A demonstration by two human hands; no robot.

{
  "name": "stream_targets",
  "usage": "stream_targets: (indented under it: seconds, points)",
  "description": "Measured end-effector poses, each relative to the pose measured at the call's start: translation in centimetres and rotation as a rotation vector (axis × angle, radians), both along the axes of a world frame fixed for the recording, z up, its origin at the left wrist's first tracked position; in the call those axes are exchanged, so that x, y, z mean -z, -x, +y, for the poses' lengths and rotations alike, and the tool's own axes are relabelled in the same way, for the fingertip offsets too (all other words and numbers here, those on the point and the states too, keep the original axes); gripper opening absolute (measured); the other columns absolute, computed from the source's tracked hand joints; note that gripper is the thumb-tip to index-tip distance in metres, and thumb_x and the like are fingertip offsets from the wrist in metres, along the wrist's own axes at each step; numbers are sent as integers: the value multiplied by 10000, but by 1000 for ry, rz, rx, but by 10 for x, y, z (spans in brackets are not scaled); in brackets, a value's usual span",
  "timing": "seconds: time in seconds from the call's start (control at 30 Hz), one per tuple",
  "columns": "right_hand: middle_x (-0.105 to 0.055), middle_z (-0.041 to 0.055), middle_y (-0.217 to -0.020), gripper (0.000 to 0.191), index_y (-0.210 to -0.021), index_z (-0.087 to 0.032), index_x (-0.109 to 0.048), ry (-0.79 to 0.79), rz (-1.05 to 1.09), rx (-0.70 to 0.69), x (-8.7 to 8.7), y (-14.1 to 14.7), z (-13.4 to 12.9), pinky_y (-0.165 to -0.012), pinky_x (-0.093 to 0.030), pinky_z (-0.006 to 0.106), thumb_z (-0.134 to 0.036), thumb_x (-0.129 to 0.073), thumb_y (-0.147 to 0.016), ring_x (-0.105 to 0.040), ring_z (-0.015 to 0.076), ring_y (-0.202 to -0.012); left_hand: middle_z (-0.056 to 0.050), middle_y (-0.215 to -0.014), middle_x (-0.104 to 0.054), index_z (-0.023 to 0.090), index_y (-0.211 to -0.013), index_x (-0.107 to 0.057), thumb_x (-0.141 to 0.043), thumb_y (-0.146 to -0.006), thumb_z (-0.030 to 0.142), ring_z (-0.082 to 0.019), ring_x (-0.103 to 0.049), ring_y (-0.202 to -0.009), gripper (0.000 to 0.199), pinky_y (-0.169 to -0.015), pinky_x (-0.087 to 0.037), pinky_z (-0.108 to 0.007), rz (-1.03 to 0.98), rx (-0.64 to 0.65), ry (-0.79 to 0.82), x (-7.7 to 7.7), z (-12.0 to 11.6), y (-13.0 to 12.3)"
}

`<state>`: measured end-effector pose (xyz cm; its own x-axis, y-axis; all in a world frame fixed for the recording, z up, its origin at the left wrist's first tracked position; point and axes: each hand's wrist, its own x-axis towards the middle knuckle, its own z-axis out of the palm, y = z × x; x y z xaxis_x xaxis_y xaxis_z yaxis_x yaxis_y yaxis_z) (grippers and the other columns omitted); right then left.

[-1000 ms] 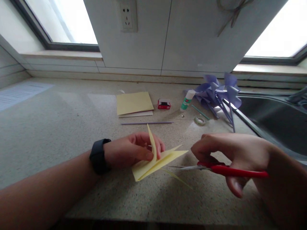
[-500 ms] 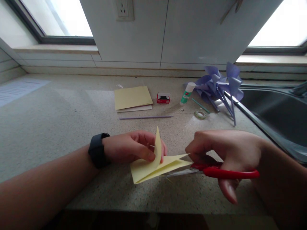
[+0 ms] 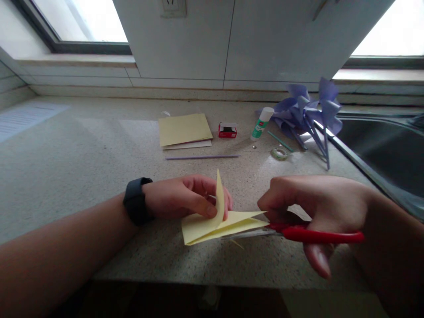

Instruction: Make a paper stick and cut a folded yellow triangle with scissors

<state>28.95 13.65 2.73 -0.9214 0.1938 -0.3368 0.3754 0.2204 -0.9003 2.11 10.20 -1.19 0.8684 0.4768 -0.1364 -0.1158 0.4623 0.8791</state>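
My left hand (image 3: 195, 196), with a dark watch (image 3: 137, 201) at its wrist, is closed on a folded piece of yellow paper (image 3: 202, 228). One flap of the paper curls upward beside the thumb, and two pointed ends reach to the right. Red-handled scissors (image 3: 318, 234) are in my right hand (image 3: 318, 203), its thumb and fingers through the handles. The blades lie along the lower right edge of the paper, pointing left, and look blurred. A thin yellow sliver (image 3: 237, 244) shows just below the blades.
Behind my hands lie a lilac stick (image 3: 202, 157), a stack of yellow paper (image 3: 185, 129), a small red box (image 3: 227, 130), a glue stick (image 3: 263, 123) and a tape roll (image 3: 279, 153). Purple pinwheels (image 3: 306, 110) lie beside the sink (image 3: 387, 150) at the right. A printed sheet (image 3: 29, 117) is far left.
The view has tilted down slightly. The scissor blades have shifted a little against the paper's edge, and the paper stays in my left hand.
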Motion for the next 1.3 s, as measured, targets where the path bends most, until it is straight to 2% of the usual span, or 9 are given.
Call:
stream_targets:
  seconds: [0.37,0.6,1.3]
  points:
    - [-523,-60,-503,564,-602,-164,-539,-20,22,90,-1,-3,-5,-359,-252,167,-607,-886,-560,-370,47,-428,-29,-1009,-613,168,-857,-754,-776,-779,222,-126,-560,-873,97,-814,-446,-210,-22,3,22,5,1,1]
    - [-488,-79,-498,561,-594,-179,-502,-14,2,44,1,-4,-2,-345,-238,169,-595,-879,-589,-352,44,-407,-34,-1012,-620,172,-861,-761,-771,-780,235,-130,-562,-876,102,-825,-447,-220,-22,3,14,5,1,1]
    - [-518,-75,-517,552,-602,-169,-539,-54,56,78,2,-4,-2,-376,-269,164,-570,-912,-538,-381,45,-435,-46,-1011,-617,183,-854,-745,-771,-786,300,-148,-562,-858,137,-751,-470,-245,31,-2,-24,4,1,2]
